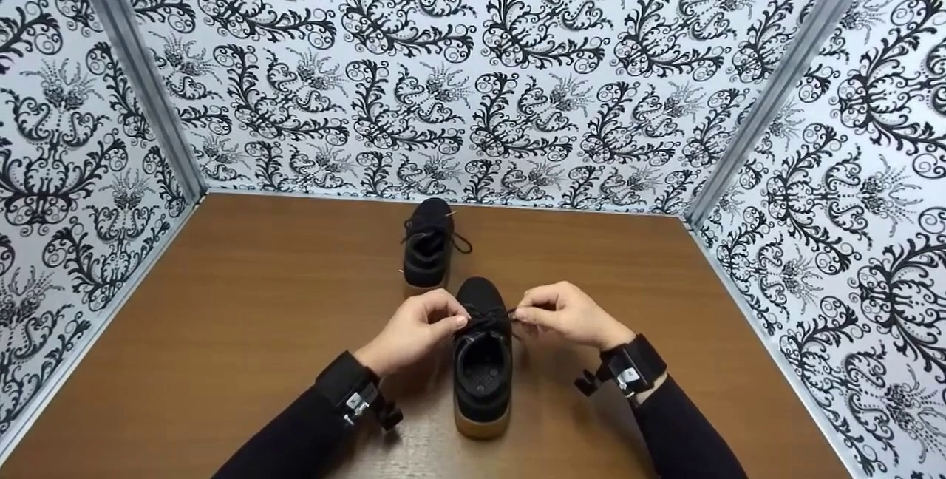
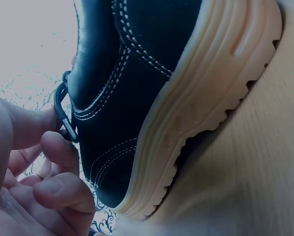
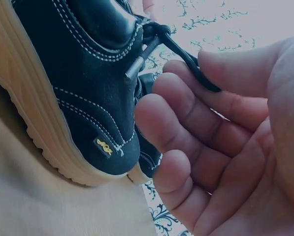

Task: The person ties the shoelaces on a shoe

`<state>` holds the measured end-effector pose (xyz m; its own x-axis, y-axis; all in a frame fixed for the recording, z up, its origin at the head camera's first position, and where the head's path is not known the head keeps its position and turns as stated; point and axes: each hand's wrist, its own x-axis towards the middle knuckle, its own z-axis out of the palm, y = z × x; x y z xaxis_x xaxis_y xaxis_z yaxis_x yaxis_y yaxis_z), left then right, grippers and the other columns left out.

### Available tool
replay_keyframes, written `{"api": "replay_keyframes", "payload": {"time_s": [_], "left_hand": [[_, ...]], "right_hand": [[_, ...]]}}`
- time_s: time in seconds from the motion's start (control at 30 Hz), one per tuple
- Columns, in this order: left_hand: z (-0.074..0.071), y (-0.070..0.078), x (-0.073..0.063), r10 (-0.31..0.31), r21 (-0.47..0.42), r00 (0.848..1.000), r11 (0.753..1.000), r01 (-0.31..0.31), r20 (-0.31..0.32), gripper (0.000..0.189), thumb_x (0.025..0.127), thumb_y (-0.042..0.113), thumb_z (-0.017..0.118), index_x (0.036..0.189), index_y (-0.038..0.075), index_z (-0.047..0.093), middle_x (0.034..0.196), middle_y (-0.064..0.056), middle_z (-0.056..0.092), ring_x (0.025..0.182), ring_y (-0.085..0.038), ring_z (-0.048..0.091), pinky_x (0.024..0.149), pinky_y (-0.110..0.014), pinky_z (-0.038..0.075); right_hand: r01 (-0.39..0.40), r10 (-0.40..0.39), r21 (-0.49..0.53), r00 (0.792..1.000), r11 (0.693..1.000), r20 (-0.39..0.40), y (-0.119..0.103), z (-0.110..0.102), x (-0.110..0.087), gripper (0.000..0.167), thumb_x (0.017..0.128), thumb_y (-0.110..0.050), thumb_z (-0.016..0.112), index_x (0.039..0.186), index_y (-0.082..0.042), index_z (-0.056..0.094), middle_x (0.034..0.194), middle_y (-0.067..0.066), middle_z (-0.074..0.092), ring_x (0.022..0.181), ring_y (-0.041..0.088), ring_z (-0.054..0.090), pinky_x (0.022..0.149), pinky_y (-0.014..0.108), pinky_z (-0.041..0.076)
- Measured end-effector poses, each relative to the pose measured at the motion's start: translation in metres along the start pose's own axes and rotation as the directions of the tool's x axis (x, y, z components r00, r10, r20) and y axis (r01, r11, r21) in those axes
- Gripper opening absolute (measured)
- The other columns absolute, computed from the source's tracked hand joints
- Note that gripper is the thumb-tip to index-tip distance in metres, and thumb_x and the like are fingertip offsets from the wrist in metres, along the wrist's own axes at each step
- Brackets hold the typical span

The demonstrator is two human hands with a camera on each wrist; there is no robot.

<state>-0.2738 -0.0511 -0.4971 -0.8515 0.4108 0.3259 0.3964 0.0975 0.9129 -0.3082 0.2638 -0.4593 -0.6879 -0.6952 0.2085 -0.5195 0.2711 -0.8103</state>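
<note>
A black shoe (image 1: 482,403) with a tan sole stands on the table, its toe away from me. On its left, my left hand (image 1: 414,327) pinches the shoelace between thumb and forefinger. In the left wrist view, a lace loop and its tip (image 2: 69,129) hang beside those fingers. My right hand (image 1: 570,314), on the shoe's other side, pinches a lace loop (image 3: 185,56) between thumb and forefinger, its other fingers loosely bent. Over the tongue the laces are crossed in a knot (image 3: 156,30). The right wrist view also shows a small yellow-marked tag (image 3: 104,146) near the toe.
A second black shoe (image 1: 426,273), with its lace tied in a bow, stands farther back and slightly left. The brown wooden table (image 1: 281,287) meets patterned black-and-white panels (image 1: 443,94) at the back and both sides. Grey metal posts (image 1: 140,72) stand at the corners.
</note>
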Motion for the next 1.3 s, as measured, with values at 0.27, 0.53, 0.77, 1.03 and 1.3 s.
{"api": "replay_keyframes", "payload": {"time_s": [0.27, 0.53, 0.77, 1.03, 1.3], "left_hand": [[0.001, -0.001, 0.0, 0.022, 0.025, 1.0, 0.999, -0.022, 0.015, 0.006, 0.104, 0.008, 0.078, 0.105, 0.002, 0.078, 0.098, -0.006, 0.068, 0.076, -0.012, 0.065, 0.07, -0.024, 0.054], [0.001, -0.001, 0.0, 0.05, 0.048, 0.999, 0.998, -0.05, 0.004, 0.004, 0.102, 0.006, 0.079, 0.099, 0.008, 0.078, 0.092, -0.004, 0.067, 0.075, -0.01, 0.062, 0.07, -0.023, 0.051], [0.0, -0.002, -0.001, 0.048, 0.054, 0.999, 0.997, -0.048, 0.0, 0.004, 0.102, 0.007, 0.08, 0.102, 0.003, 0.078, 0.095, -0.005, 0.067, 0.078, -0.011, 0.062, 0.073, -0.024, 0.051], [-0.001, -0.004, 0.0, 0.058, 0.075, 0.998, 0.995, -0.059, 0.01, 0.01, 0.101, 0.011, 0.083, 0.11, 0.008, 0.085, 0.099, -0.005, 0.07, 0.082, -0.011, 0.064, 0.073, -0.023, 0.052], [0.0, -0.004, -0.001, 0.061, 0.08, 0.998, 0.995, -0.062, 0.01, 0.007, 0.102, 0.011, 0.082, 0.108, 0.008, 0.083, 0.098, -0.004, 0.067, 0.08, -0.01, 0.061, 0.073, -0.022, 0.05]], "right_hand": [[0.032, -0.029, 0.057, 0.999, 0.998, -0.041, 0.0, 0.005, 0.001, 0.015, 0.109, -0.01, 0.073, 0.1, -0.001, 0.081, 0.082, 0.019, 0.073, 0.071, 0.033, 0.068, 0.064, 0.032, 0.056], [0.012, -0.009, 0.038, 0.996, 0.999, -0.087, 0.004, 0.0, -0.001, 0.023, 0.107, -0.007, 0.072, 0.085, 0.001, 0.074, 0.076, 0.02, 0.07, 0.064, 0.028, 0.067, 0.062, 0.024, 0.052], [0.008, -0.004, 0.055, 0.998, 0.998, -0.063, 0.003, 0.002, -0.001, 0.02, 0.107, -0.009, 0.073, 0.088, -0.007, 0.075, 0.078, 0.011, 0.071, 0.068, 0.026, 0.065, 0.063, 0.026, 0.05], [-0.032, 0.033, -0.052, 0.999, 0.998, 0.007, 0.006, 0.009, 0.001, 0.011, 0.098, -0.021, 0.089, 0.096, -0.017, 0.079, 0.09, -0.006, 0.07, 0.08, 0.009, 0.061, 0.071, 0.026, 0.05], [-0.077, 0.079, -0.089, 0.996, 0.993, 0.03, 0.005, 0.014, 0.002, 0.014, 0.098, -0.022, 0.088, 0.092, -0.016, 0.077, 0.088, -0.01, 0.07, 0.077, 0.007, 0.06, 0.068, 0.022, 0.047]]}}
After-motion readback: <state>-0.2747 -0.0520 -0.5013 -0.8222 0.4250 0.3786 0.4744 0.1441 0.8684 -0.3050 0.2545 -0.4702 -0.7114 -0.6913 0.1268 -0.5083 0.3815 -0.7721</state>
